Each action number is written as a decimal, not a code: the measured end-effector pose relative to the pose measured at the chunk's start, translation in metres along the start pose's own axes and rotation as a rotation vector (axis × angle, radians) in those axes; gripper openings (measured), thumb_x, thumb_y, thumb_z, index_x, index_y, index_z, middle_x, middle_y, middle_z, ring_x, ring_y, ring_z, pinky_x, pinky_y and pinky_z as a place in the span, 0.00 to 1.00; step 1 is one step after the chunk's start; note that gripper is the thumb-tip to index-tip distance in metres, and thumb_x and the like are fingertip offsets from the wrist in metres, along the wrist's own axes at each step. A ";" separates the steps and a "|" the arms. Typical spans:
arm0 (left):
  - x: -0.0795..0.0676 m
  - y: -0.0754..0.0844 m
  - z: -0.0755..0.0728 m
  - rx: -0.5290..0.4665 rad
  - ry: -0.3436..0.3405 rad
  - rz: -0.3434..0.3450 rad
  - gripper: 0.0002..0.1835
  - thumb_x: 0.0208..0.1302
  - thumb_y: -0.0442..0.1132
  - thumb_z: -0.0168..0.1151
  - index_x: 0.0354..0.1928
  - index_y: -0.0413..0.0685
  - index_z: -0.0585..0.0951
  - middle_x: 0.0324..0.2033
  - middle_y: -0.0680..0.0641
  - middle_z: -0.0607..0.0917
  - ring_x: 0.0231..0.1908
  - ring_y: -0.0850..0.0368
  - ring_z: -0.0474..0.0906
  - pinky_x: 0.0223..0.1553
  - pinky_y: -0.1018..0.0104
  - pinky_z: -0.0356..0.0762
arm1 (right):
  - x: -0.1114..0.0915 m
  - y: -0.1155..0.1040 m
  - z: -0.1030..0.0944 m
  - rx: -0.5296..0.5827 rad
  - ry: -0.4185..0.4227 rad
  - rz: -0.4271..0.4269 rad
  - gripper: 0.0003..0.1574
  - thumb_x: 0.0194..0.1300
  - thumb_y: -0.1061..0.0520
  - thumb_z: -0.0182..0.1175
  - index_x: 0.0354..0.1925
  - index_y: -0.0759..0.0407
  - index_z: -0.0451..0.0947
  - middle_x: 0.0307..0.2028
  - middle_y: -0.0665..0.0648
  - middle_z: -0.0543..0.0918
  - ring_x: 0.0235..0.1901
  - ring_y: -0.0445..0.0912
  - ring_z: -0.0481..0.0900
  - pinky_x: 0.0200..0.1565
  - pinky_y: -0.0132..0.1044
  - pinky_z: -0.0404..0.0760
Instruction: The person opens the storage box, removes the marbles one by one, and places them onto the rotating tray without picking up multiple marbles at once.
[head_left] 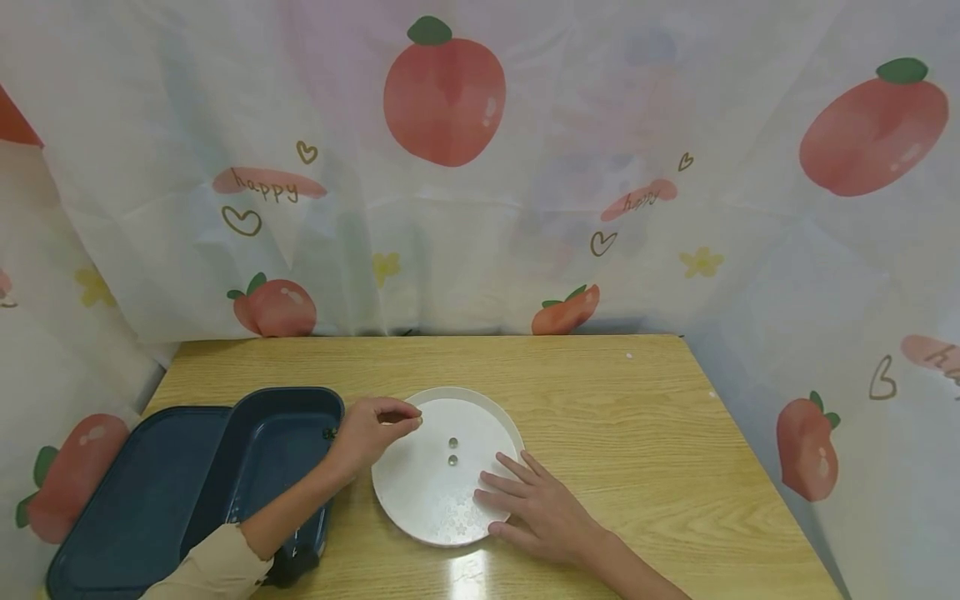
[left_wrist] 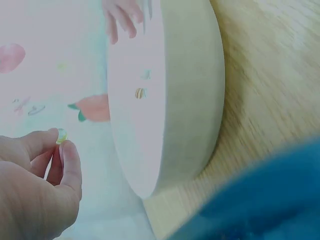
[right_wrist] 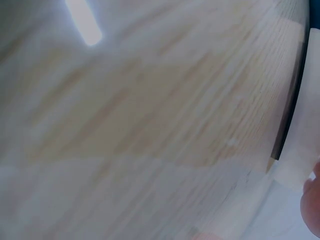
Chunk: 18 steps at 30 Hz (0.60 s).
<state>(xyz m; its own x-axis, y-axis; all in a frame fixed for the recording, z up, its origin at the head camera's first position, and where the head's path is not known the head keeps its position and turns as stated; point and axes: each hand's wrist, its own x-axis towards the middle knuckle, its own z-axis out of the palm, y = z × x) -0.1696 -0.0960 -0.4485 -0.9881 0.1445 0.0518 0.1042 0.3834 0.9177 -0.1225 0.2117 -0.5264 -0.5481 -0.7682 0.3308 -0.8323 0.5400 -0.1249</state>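
Note:
In the left wrist view, my left hand (left_wrist: 40, 185) pinches a small clear marble (left_wrist: 61, 136) with a yellow-green tint between thumb and index finger. The head view has that left hand (head_left: 360, 437) over the left edge of a round white thick-sided stand (head_left: 420, 508). Two more glass marbles, a rear marble (head_left: 453, 443) and a front marble (head_left: 453, 460), sit close together near its middle. My right hand (head_left: 543, 508), fingers spread and fairly straight, lies at the right edge of the stand. Only a little of it shows in the right wrist view.
Left of the stand is a deep dark blue tray (head_left: 258, 454) with several small marbles (head_left: 330, 433) by its right wall, partly behind my left arm. A flat dark blue tray (head_left: 161, 475) adjoins it. The wooden table (head_left: 637, 417) ends at a printed curtain (head_left: 480, 233).

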 end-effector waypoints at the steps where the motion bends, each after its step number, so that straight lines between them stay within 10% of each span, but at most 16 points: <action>1: 0.001 0.000 0.003 0.003 -0.001 0.006 0.06 0.61 0.34 0.71 0.39 0.42 0.89 0.36 0.51 0.88 0.40 0.54 0.83 0.37 0.64 0.79 | 0.000 0.000 0.000 0.002 -0.003 0.003 0.27 0.73 0.36 0.54 0.63 0.43 0.79 0.64 0.47 0.76 0.70 0.51 0.64 0.67 0.58 0.60; 18: 0.011 -0.015 0.044 0.010 -0.015 -0.031 0.02 0.59 0.30 0.72 0.33 0.43 0.89 0.30 0.52 0.87 0.31 0.59 0.80 0.33 0.67 0.78 | 0.000 0.000 -0.001 0.000 -0.008 0.007 0.27 0.73 0.36 0.54 0.64 0.42 0.79 0.65 0.46 0.76 0.71 0.51 0.63 0.68 0.57 0.58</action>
<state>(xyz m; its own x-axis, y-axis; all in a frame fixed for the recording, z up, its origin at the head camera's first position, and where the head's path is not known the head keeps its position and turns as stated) -0.1773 -0.0602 -0.4788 -0.9891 0.1464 0.0175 0.0749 0.3966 0.9149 -0.1221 0.2122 -0.5258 -0.5544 -0.7673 0.3224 -0.8286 0.5451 -0.1273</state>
